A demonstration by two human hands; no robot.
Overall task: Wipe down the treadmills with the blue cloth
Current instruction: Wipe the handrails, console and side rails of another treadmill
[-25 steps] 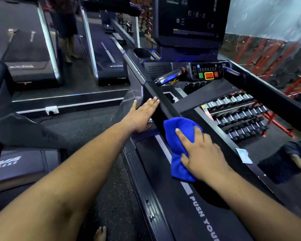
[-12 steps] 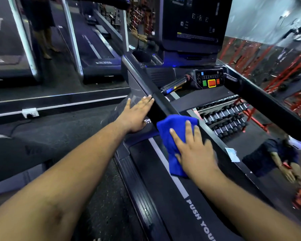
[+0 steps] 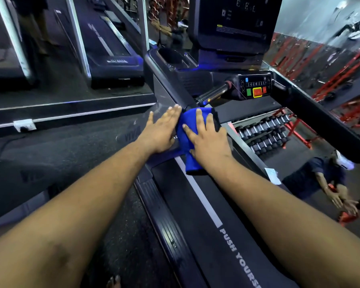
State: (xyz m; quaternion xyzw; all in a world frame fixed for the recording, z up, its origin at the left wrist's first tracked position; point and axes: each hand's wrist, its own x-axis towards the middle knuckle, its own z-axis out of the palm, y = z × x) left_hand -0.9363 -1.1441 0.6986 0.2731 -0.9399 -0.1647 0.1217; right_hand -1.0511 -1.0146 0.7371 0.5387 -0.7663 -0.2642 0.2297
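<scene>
The blue cloth (image 3: 187, 140) lies draped over the front hood of the black treadmill (image 3: 195, 225), just above the belt's white stripe. My right hand (image 3: 208, 140) presses flat on the cloth, fingers spread and pointing forward. My left hand (image 3: 162, 132) rests flat and open on the treadmill's left side panel, its fingers touching the cloth's left edge. Part of the cloth is hidden under my right palm.
The console screen (image 3: 233, 23) and control panel with green and red buttons (image 3: 256, 88) stand ahead, with a handlebar (image 3: 212, 94) just beyond the cloth. A mirror on the right reflects a dumbbell rack (image 3: 264, 132). Other treadmills (image 3: 110, 48) stand at the far left.
My right hand has pushed the cloth forward and left, up from the belt onto the hood, until it meets my left hand. The view has shifted closer to the console.
</scene>
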